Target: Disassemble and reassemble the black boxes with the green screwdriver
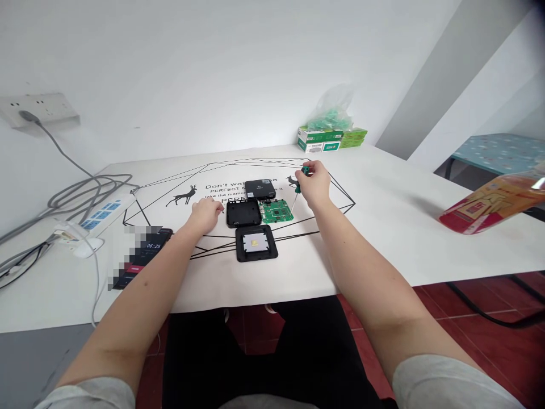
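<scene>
The tabletop (pixel 383 227) is white, printed with deer (pixel 183 197) and lettering (pixel 219 186) in black. Centre of the frame: a shallow black tray (pixel 244 214) lies left of a green circuit board (pixel 278 211). A black box (pixel 260 189) lies just above; a black cover (pixel 260 246) with a metal plate lies below. Left side: a phone (pixel 149 250), a power strip (pixel 106 213) and looped cable (pixel 53 203). Upper right of centre: stacked cartons (pixel 320 137). Right side: a red-and-orange bottle (pixel 485 204).

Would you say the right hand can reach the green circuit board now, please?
Probably yes: the right hand holds a screwdriver at the edge of the circuit board, and nothing seems in the way.
</scene>
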{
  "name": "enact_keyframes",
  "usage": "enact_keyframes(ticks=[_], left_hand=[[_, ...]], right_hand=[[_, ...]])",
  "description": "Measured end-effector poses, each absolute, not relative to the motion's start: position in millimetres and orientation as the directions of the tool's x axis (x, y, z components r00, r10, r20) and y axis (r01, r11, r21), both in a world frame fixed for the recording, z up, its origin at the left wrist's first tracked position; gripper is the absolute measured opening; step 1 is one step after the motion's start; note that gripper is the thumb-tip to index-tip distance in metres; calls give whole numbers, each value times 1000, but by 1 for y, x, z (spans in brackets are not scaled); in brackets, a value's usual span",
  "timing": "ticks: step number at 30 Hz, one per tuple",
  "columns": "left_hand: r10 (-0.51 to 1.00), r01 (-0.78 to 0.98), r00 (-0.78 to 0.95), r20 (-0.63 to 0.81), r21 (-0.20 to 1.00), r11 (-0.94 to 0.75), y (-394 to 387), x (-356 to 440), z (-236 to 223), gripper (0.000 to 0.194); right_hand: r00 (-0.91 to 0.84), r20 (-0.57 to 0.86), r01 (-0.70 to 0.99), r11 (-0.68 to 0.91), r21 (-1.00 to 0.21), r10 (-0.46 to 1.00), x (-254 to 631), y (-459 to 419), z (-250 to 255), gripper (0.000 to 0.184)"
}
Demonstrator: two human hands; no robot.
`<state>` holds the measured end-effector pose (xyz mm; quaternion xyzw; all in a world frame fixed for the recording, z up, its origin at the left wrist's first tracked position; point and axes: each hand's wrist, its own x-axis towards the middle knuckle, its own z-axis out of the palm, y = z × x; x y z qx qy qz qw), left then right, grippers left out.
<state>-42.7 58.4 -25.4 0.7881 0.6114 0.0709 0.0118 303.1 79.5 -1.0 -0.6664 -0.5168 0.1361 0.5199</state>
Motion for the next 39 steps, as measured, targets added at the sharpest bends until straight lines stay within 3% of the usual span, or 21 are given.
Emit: enact_keyframes(ticks=[3, 7, 11, 14, 17, 19, 21, 23, 28, 34, 39], left_hand=[[967, 964, 239, 89, 94, -247, 57, -42, -25, 41], [969, 969, 222, 111, 89, -232, 54, -40, -21, 45], [952, 948, 291, 95, 102, -300, 48, -35, -15, 45], [934, 928, 353, 48, 105, -356, 43, -30, -13, 45], [924, 919, 380, 34, 98, -381, 41, -27, -14, 48], [924, 919, 380, 40, 97, -382, 41, -27, -16, 49], [925, 920, 377, 49, 98, -380, 41, -27, -18, 49], [924, 920, 377, 58, 94, -381, 42, -27, -19, 49], [923, 920, 380, 58, 78, -384, 40, -25, -17, 48], [929, 926, 363, 69, 81, -368, 35, -22, -16, 49], [909, 902, 390, 145, 141, -409, 32, -20, -12, 43]], right_hand=[[401, 278, 650, -57, -758, 873, 311, 82, -2, 39], [327, 80, 797, -229, -559, 941, 320, 85, -6, 42], [287, -11, 847, -259, -465, 958, 322, 85, -14, 35], [265, 7, 877, -238, -418, 964, 315, 79, -11, 39], [189, 164, 911, -110, -398, 968, 300, 66, 2, 41], [-83, 243, 892, 180, -415, 967, 286, 52, 13, 28], [-433, 86, 763, 416, -494, 897, 269, 35, 21, 21], [-681, -78, 642, 542, -543, 728, 252, 18, 25, 31], [-778, -173, 605, 644, -468, 605, 227, -11, 26, 35], [-786, -132, 593, 675, -439, 604, 222, -12, 22, 19], [-776, -45, 576, 677, -458, 629, 233, -8, 29, 25]])
